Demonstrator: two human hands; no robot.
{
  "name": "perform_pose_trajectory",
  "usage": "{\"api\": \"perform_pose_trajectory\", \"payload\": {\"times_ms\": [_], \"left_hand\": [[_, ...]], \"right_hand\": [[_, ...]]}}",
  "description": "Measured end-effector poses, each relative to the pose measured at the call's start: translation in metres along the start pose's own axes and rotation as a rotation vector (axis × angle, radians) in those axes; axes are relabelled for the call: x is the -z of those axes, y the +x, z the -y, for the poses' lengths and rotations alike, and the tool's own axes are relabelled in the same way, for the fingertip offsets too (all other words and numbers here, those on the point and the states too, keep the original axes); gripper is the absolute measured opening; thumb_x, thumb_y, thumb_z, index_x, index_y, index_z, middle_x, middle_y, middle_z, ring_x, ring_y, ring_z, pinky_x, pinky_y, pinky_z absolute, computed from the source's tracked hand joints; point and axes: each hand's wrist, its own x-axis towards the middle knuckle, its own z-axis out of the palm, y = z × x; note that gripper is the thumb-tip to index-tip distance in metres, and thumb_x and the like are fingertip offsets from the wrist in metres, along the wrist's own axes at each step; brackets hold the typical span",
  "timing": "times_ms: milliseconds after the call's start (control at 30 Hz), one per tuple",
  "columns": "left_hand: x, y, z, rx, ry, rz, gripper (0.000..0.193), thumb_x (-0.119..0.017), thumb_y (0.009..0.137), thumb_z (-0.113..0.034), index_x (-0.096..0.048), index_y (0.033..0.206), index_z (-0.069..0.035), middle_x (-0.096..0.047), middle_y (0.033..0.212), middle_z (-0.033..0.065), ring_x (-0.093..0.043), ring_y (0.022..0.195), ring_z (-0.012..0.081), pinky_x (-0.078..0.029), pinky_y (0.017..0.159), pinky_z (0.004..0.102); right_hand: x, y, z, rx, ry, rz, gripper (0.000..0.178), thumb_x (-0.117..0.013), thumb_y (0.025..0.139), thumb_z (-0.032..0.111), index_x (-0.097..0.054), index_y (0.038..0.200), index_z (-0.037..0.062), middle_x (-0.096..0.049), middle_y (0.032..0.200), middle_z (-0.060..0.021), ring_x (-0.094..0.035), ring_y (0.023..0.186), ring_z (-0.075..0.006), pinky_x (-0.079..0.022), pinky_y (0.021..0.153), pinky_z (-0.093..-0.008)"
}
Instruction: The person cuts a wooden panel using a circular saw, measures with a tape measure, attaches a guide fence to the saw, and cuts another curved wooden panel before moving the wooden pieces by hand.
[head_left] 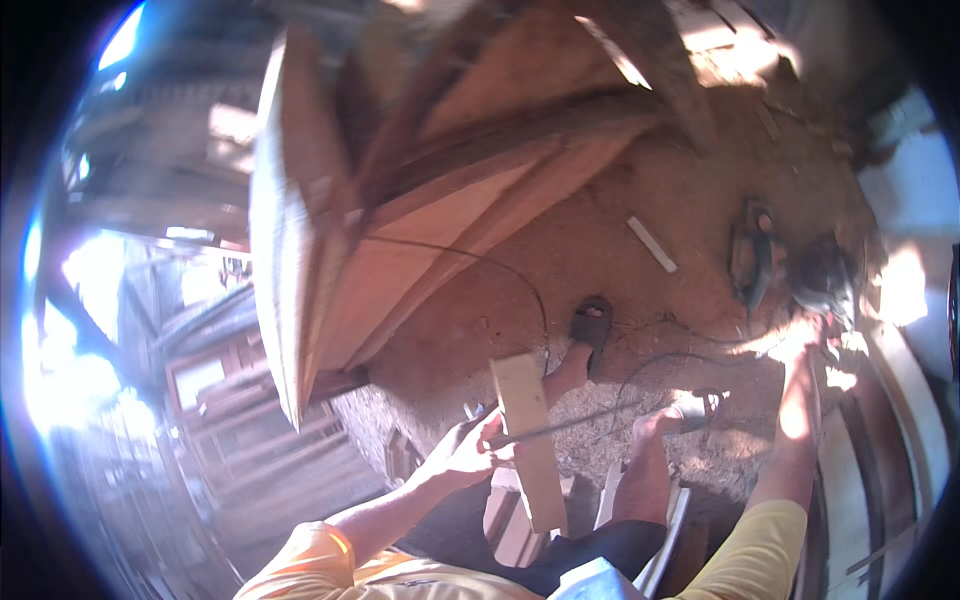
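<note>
My left hand is closed around one end of a thin dark rod, which runs to the right across a pale wooden block. The block lies over my lap, beside the left hand's fingertips. My right hand reaches out far to the right, beside a dark power tool on the ground. Bright sunlight and blur hide its fingers, so whether it grips the tool does not show.
Left of the power tool lies another dark tool with a handle. A white strip rests on the dirt floor. A large wooden panelled frame stands ahead. Cables cross the ground near my feet, and long boards lie at the right.
</note>
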Motion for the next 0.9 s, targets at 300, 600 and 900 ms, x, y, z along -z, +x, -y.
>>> {"api": "perform_pose_trajectory", "payload": {"times_ms": [300,600,900], "left_hand": [[0.072,-0.160,-0.072,-0.681,-0.186,0.177,0.056,-0.080,0.087,-0.020,-0.058,0.135,-0.003,-0.063,0.131,0.0066,-0.062,0.116,0.0188,-0.050,0.101,0.0391],[0.283,-0.127,-0.048,-0.605,-0.897,-0.440,0.049,-0.058,0.107,-0.036,-0.056,0.140,0.000,-0.068,0.126,0.0123,-0.062,0.108,0.0178,-0.048,0.097,0.0348],[0.350,-0.063,-0.016,-0.384,-0.169,-1.103,0.061,-0.063,0.100,-0.049,-0.060,0.140,-0.003,-0.068,0.118,0.0200,-0.063,0.110,0.0265,-0.050,0.094,0.0456]], "right_hand": [[0.207,-0.176,-0.050,-0.184,0.463,0.021,0.039,-0.067,0.089,0.019,-0.062,0.126,0.0046,-0.070,0.088,-0.0132,-0.069,0.075,-0.0237,-0.054,0.066,-0.0393],[0.305,-0.431,0.045,-0.422,1.466,0.017,0.036,-0.073,0.087,-0.001,-0.057,0.118,0.0066,-0.059,0.066,-0.0009,-0.051,0.044,-0.0096,-0.038,0.038,-0.0258],[0.471,-0.526,0.231,-0.018,1.598,-0.487,0.009,-0.067,0.093,0.002,-0.059,0.091,0.0068,-0.055,0.063,0.0023,-0.048,0.048,-0.0060,-0.038,0.046,-0.0246]]}}
